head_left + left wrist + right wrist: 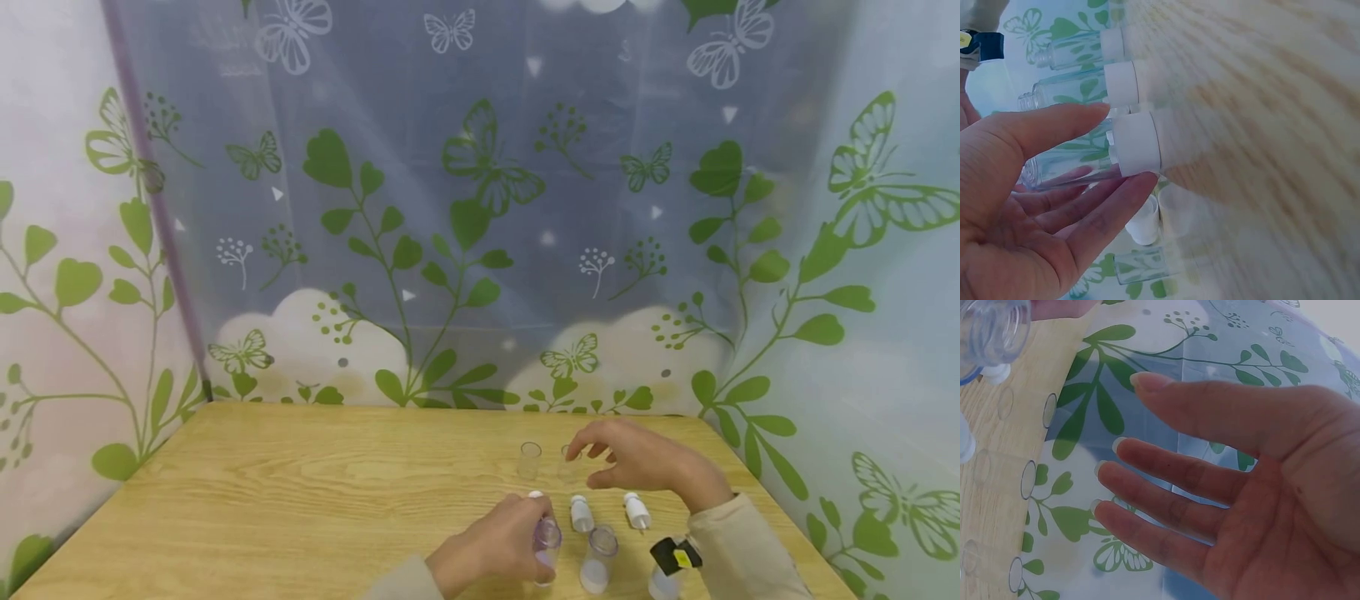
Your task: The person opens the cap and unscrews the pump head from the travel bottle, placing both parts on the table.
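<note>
My left hand (495,540) holds a clear bottle (550,542) with a white base, upright on the table. In the left wrist view, the thumb lies on one side of this bottle (1138,144) and the fingers on the other. Two similar bottles, a middle one (597,562) and a right one (663,586), stand beside it, with open necks. White pump heads (581,514) stand or lean behind them. Above the back row of clear cylindrical covers (529,460), my right hand (637,457) hovers with spread fingers, holding nothing. Three covers (1027,479) show in the right wrist view.
The wood-grain table (285,492) extends left of the bottles. A patterned curtain (450,250) with leaves and butterflies hangs behind the table's back edge. On the right wrist sits a black strap (675,555) with a yellow mark, partly covering the right bottle.
</note>
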A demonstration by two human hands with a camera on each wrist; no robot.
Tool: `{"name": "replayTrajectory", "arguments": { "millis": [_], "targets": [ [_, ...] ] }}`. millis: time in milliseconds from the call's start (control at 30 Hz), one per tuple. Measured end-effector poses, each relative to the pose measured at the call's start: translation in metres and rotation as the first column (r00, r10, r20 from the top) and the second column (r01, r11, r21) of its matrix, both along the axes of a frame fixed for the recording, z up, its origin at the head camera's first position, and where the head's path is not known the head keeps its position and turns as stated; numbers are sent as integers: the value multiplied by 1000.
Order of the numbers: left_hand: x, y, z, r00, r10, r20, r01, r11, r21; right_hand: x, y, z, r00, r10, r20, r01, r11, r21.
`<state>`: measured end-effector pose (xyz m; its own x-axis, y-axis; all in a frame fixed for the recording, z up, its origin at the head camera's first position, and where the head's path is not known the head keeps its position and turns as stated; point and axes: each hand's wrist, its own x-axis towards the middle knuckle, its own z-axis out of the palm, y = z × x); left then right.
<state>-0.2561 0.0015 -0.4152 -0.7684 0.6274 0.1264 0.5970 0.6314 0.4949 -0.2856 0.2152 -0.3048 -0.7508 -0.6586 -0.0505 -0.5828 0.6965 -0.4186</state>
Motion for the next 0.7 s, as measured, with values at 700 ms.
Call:
{"name": "replayTrajectory", "arguments": {
  "millis": [700],
  "targets": [
    [8, -83, 15, 985, 172, 2, -172, 985, -14, 9, -6, -3, 989, 6, -146, -4, 1000, 15]
  ]
}}
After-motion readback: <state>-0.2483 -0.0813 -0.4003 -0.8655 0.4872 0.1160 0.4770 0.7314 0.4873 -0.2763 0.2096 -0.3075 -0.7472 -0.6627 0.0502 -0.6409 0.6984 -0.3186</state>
